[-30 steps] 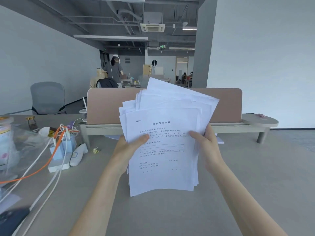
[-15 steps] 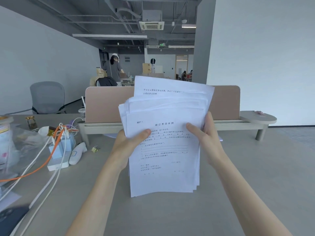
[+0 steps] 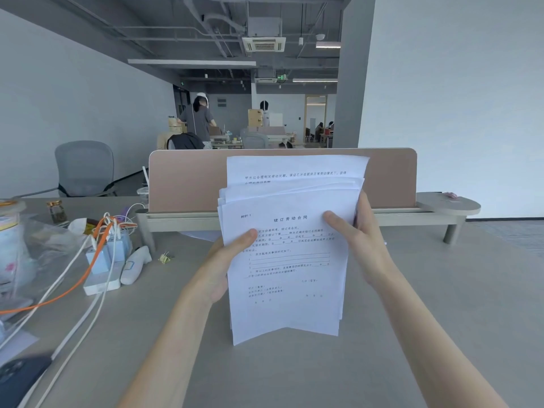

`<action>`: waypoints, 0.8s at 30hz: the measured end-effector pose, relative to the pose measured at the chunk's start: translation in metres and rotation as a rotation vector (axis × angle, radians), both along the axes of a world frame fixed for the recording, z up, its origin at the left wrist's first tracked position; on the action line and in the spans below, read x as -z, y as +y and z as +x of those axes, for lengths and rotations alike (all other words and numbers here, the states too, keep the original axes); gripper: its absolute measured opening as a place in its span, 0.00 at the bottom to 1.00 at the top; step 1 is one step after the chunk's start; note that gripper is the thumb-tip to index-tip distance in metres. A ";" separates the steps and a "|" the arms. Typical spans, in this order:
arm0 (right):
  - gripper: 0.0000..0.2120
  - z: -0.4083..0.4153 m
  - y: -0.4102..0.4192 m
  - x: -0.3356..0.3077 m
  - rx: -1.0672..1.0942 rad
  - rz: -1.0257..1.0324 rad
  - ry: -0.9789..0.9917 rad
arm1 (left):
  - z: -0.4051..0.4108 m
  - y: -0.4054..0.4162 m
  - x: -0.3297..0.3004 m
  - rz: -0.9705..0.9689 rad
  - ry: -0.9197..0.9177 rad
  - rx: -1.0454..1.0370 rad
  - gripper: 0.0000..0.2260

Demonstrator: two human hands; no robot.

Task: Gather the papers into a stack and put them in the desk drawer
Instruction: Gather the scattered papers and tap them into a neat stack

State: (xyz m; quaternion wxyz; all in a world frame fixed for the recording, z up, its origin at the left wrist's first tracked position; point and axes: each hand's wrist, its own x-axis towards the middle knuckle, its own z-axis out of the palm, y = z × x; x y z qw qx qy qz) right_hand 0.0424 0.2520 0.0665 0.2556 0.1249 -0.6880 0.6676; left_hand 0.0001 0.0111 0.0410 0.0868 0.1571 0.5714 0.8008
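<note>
A: What are the hands holding?

B: A stack of papers (image 3: 290, 254), thin white sheets with printed black text, standing upright with the long axis vertical. The bottom edges rest on the desk (image 3: 441, 319); the top edges are uneven, and one sheet at the back sticks up above the others. The lower edge fans slightly into two flaps.

A: And the grip?

B: The left hand (image 3: 226, 266) clasps the stack's left edge, thumb pressed on the front sheet, the other fingers hidden behind the paper. The right hand (image 3: 362, 245) clasps the right edge the same way, thumb on the front, fingers wrapped around the back. Both are closed on the stack.

A: Where does the stack stand?

B: Just in front of the pinkish-beige divider panel (image 3: 188, 178), which has rounded corners and a soft, matte face. The stack's printed side faces the camera, away from the panel.

A: The desk itself?

B: Smooth, matte grey. Left of the stack lie a white power strip (image 3: 103, 281) with pale blue chargers, white and orange cables (image 3: 59, 293), a small gold binder clip (image 3: 165, 257) and a white thermometer-shaped device (image 3: 135, 265). A dark phone (image 3: 20, 378) sits at the near left corner.

A: The room?

B: An open office beyond the panel: grey walls, exposed ceiling ducts, a grey mesh chair (image 3: 85, 169), and a person in a grey top (image 3: 198, 119) standing far back.
</note>
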 end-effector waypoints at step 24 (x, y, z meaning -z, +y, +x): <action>0.24 0.013 0.014 -0.017 0.418 0.608 0.234 | 0.003 0.007 0.009 -0.095 0.023 0.035 0.13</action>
